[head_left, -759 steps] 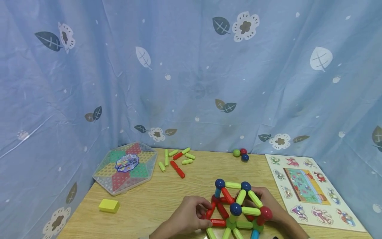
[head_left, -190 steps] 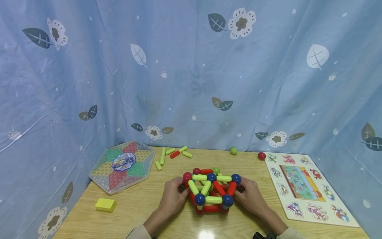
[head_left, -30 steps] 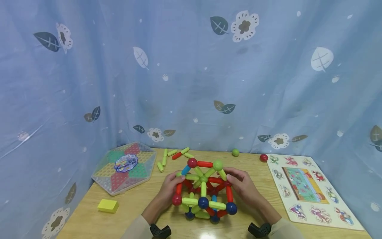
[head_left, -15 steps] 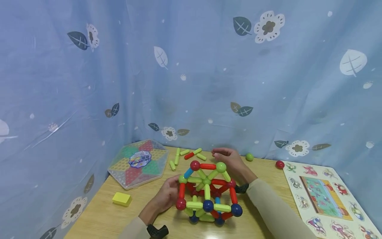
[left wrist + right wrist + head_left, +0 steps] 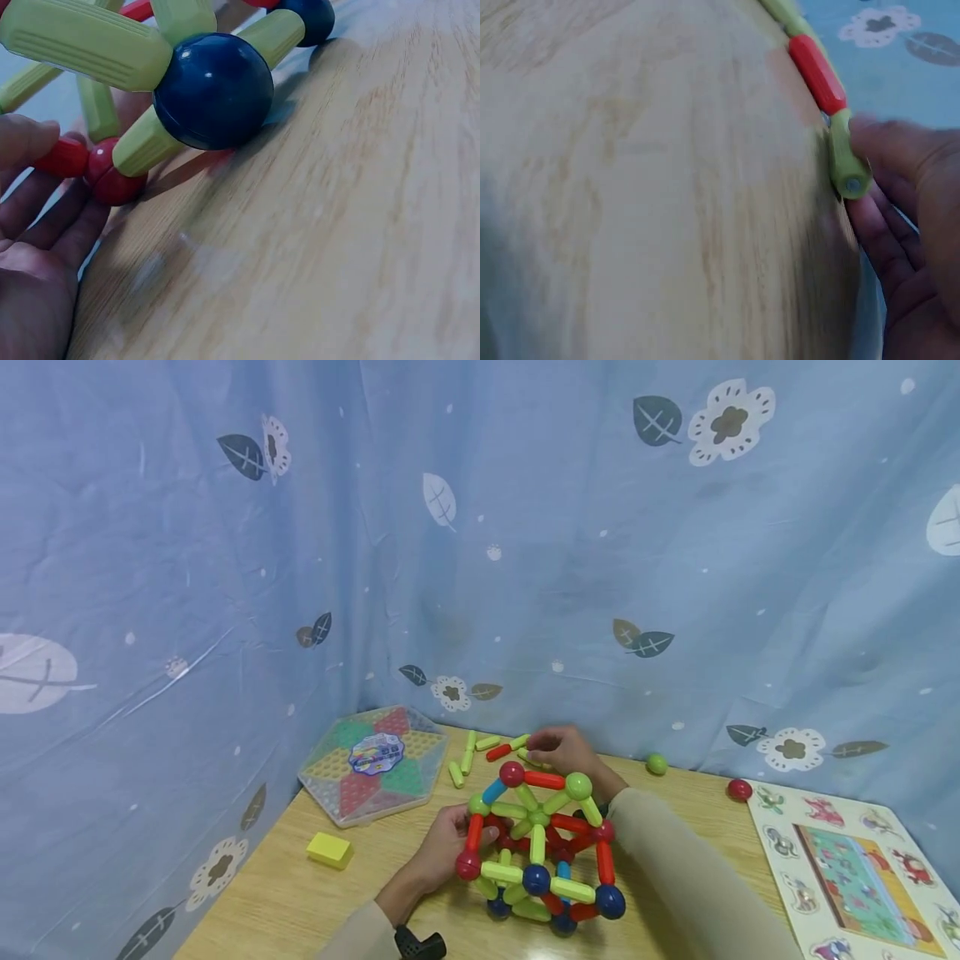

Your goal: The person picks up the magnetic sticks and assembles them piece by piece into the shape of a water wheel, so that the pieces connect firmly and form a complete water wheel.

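Note:
A framework of magnetic sticks and balls (image 5: 537, 846) in yellow-green, red and blue stands on the table before me. My left hand (image 5: 442, 853) steadies its left side; in the left wrist view, thumb and fingers pinch a red stick (image 5: 64, 157) beside a red ball (image 5: 112, 172). Beyond the framework, my right hand (image 5: 572, 752) reaches to the loose sticks at the back. There its thumb and fingers grip a yellow-green magnetic stick (image 5: 847, 161), whose metal end faces the right wrist camera. A red stick (image 5: 817, 75) lies just past it.
Several loose sticks (image 5: 468, 753) lie near the curtain. A green ball (image 5: 656, 764) and a red ball (image 5: 739, 790) sit at back right. A Chinese checkers board (image 5: 375, 768) and a yellow block (image 5: 330, 851) are at left, an animal puzzle board (image 5: 817, 893) at right.
My right hand has let go of the framework's right side and reached to the back sticks, taking hold of one. Since the oldest frames, the framework has been turned over. The view has swung left.

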Available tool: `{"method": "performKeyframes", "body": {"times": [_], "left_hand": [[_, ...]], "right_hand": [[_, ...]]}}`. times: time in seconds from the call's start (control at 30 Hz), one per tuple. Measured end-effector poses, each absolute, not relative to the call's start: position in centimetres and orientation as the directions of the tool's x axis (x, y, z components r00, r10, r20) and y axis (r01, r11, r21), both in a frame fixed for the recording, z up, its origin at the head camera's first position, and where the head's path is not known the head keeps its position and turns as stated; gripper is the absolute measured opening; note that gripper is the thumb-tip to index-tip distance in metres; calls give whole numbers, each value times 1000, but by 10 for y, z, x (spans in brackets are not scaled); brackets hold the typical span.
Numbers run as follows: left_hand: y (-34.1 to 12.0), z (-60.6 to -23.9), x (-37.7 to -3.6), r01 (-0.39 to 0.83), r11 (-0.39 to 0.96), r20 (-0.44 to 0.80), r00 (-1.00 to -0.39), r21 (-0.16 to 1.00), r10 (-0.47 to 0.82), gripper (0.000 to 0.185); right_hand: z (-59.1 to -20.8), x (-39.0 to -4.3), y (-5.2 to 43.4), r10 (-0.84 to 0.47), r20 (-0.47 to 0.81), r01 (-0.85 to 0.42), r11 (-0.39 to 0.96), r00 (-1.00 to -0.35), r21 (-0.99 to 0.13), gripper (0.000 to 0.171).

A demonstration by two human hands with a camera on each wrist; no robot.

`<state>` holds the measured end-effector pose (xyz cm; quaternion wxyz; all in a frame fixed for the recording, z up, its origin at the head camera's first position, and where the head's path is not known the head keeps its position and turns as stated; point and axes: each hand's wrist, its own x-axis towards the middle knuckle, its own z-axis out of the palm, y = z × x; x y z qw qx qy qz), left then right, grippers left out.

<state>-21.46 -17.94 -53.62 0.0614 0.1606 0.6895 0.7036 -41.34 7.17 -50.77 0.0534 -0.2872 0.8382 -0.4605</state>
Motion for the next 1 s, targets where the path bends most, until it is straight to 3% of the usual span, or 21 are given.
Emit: {"method": "performKeyframes", "body": {"times": [0.13, 0.3, 0.4, 0.5, 0.63, 0.73, 0.87, 1.0], "left_hand": [[-176, -536, -214, 161, -27, 161, -938, 987, 308, 36], [-175, -535, -213, 189, 16, 175, -935, 982, 308, 34], [-174, -536, -212, 202, 28, 183, -933, 979, 309, 31], [-170, -537, -211, 195, 27, 180, -941, 980, 288, 29], [-157, -537, -209, 196, 26, 185, -954, 980, 235, 28], [-143, -538, -207, 223, 40, 212, -959, 974, 191, 25], [-123, -539, -207, 280, 55, 272, -955, 958, 119, 21], [-106, -540, -209, 326, 78, 322, -945, 942, 57, 19]], "right_hand": [[-505, -409, 80, -570, 237, -541, 451, -787, -710, 21], [-493, -388, 115, -655, 208, -606, 468, -726, -643, 28], [-486, -365, 145, -630, 184, -586, 520, -754, -621, 32], [-479, -336, 178, -558, 175, -505, 516, -811, -692, 38], [-466, -291, 216, -433, 181, -361, 379, -883, -852, 41], [-458, -259, 232, -381, 241, -331, 190, -893, -924, 37], [-452, -223, 234, -413, 351, -357, -65, -840, -932, 23], [-450, -195, 219, -508, 377, -395, -77, -774, -916, 23]]}}
